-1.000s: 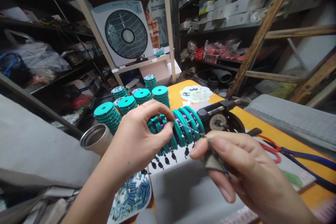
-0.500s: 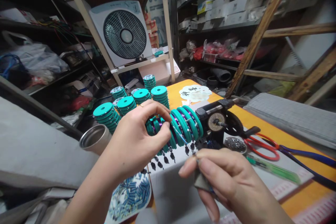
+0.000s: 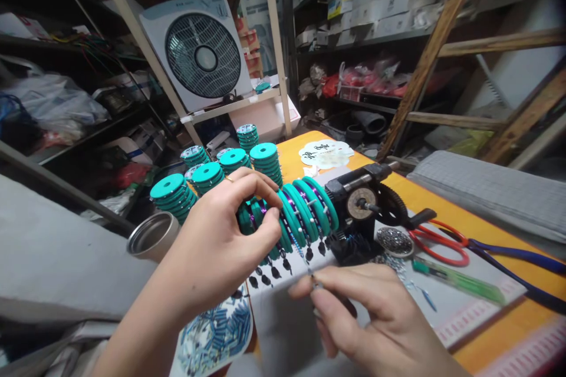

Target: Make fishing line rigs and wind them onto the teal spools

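Observation:
My left hand is closed round the left end of a row of teal spools set side by side on a black hand-crank winder. My right hand is lower, in front of the spools, pinching a thin beaded line that runs up to one spool. Small black weights hang below the spools over a white mat.
Stacks of teal spools stand behind my left hand. A steel cup is at left, a tray of blue tubes below. Red-handled scissors, a green pen and a round metal lid lie right of the winder. A fan stands on the shelf.
My right hand has dropped down and to the left, drawing the thin line out from the spools. My left hand has kept its hold on the spool row.

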Tool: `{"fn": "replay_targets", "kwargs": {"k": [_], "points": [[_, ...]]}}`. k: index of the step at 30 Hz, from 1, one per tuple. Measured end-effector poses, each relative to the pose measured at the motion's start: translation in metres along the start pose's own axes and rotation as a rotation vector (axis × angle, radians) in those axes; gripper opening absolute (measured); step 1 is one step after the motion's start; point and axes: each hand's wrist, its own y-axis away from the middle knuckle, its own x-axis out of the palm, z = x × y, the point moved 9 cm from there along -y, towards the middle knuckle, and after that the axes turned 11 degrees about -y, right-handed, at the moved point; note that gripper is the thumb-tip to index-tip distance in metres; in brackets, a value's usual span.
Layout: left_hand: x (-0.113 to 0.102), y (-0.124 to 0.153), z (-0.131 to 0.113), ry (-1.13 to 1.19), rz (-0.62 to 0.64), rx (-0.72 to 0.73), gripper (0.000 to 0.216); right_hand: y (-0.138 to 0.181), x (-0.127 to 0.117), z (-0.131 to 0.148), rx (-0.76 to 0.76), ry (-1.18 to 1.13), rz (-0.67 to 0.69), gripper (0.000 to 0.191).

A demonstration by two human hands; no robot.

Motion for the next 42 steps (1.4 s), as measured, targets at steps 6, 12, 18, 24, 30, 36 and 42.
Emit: {"fn": "replay_targets", "kwargs": {"k": [6,12,18,24,30,36,42], "points": [[0.000,-0.001,0.001,-0.033,-0.012,-0.015,0.006,0.001,-0.003,-0.002,-0.019,-0.001,-0.009,0.025],[0.001,0.001,0.000,-0.044,-0.004,-0.008,0.006,0.001,0.000,-0.011,0.050,0.027,0.020,0.031],[0.002,0.001,0.002,-0.049,0.005,-0.013,0.007,-0.002,0.006,-0.031,0.142,-0.045,0.131,0.036],[0.003,-0.002,0.002,-0.056,0.006,-0.029,0.007,-0.003,0.007,-0.047,0.221,-0.044,0.153,0.048],[0.003,-0.002,0.002,-0.061,0.014,-0.035,0.008,-0.007,0.011,-0.050,0.234,-0.019,0.162,0.052],[0.004,-0.001,0.003,-0.053,0.030,-0.030,0.007,-0.003,0.009,-0.043,0.204,-0.069,0.169,0.047],[0.003,0.003,0.000,-0.042,0.031,0.012,0.012,0.005,0.001,-0.031,0.208,-0.300,0.158,0.034]]}}
